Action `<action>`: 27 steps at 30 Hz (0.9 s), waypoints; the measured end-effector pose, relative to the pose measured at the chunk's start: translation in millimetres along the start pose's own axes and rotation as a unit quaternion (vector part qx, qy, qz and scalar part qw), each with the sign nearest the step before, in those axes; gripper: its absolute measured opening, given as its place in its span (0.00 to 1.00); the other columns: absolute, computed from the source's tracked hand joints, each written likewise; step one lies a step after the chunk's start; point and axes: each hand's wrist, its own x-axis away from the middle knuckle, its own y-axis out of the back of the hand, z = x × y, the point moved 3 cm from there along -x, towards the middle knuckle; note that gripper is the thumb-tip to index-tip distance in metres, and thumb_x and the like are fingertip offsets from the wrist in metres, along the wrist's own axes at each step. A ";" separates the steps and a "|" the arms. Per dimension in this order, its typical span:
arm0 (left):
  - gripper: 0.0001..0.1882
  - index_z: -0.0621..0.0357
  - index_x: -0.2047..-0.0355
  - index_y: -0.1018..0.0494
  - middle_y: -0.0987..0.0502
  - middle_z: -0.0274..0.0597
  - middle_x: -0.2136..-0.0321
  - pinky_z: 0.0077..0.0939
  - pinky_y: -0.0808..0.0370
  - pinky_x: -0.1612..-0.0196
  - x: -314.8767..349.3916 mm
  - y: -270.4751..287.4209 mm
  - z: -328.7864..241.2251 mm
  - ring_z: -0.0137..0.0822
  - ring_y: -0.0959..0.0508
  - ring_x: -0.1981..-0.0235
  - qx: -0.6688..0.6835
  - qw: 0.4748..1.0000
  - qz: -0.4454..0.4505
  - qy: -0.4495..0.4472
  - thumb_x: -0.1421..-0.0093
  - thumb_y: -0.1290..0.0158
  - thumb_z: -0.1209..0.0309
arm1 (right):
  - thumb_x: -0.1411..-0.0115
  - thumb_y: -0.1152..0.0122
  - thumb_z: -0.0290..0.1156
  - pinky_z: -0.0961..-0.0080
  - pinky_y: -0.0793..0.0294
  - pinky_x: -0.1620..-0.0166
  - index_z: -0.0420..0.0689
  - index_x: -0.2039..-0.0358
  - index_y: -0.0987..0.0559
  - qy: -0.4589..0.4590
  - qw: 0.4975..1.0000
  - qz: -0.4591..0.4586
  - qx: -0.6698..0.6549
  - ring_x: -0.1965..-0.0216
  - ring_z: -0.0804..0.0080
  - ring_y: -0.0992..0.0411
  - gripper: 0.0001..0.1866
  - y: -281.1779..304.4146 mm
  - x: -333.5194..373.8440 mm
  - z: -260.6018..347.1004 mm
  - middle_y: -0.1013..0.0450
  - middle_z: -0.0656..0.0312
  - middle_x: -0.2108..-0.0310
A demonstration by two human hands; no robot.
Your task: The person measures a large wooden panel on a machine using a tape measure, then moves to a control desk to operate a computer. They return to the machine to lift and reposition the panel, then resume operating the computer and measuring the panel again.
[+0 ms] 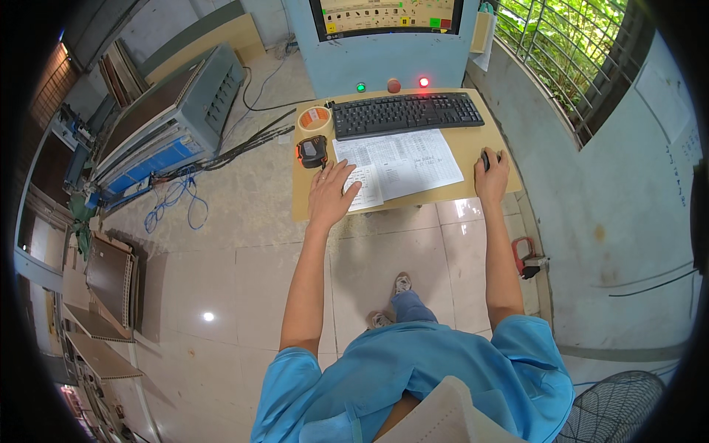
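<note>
My left hand point(331, 190) lies flat with fingers spread at the front left of the small wooden desk point(487, 140), over the edge of a small paper slip point(365, 189). Beneath that slip is a larger printed sheet point(417, 162) with handwriting on it. At the desk's right side my right hand point(492, 177) is wrapped over a black computer mouse point(485, 160). A black keyboard point(406, 114) stretches along the back of the desk. Just beyond my left fingertips sits a black and orange tape measure point(312, 151), with a roll of tape point(314, 118) behind it.
Behind the keyboard rises a blue console point(340, 66) with a lit screen point(391, 16), a green button, a red knob and a glowing red light. A grey machine point(166, 118) with cables stands left. A barred window point(561, 59) and wall border the right. A fan point(613, 406) stands lower right.
</note>
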 end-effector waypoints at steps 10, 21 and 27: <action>0.26 0.44 0.39 0.27 0.31 0.40 0.34 0.43 0.47 0.28 -0.3 -0.1 0.2 0.47 0.38 0.30 -0.003 1.000 0.002 0.002 0.33 0.50 0.49 | 0.39 0.40 0.35 0.55 0.32 0.38 0.50 0.43 0.22 -0.003 1.000 0.003 -0.010 0.37 0.42 0.37 0.23 0.2 0.0 0.2 0.39 0.39 0.34; 0.26 0.45 0.39 0.27 0.30 0.40 0.35 0.44 0.47 0.28 -0.4 2.1 -2.3 0.48 0.37 0.30 -0.001 1.000 0.004 0.007 0.33 0.50 0.49 | 0.39 0.40 0.35 0.55 0.32 0.37 0.51 0.42 0.22 -0.006 1.000 0.007 -0.004 0.35 0.43 0.37 0.23 0.1 0.2 0.0 0.39 0.39 0.34; 0.26 0.45 0.39 0.27 0.30 0.41 0.35 0.44 0.47 0.28 -0.2 1.9 -2.4 0.48 0.38 0.30 0.002 1.000 0.003 0.006 0.33 0.50 0.49 | 0.39 0.40 0.35 0.54 0.32 0.38 0.51 0.42 0.22 0.001 1.000 0.005 -0.005 0.37 0.41 0.36 0.23 0.8 0.0 0.3 0.39 0.38 0.34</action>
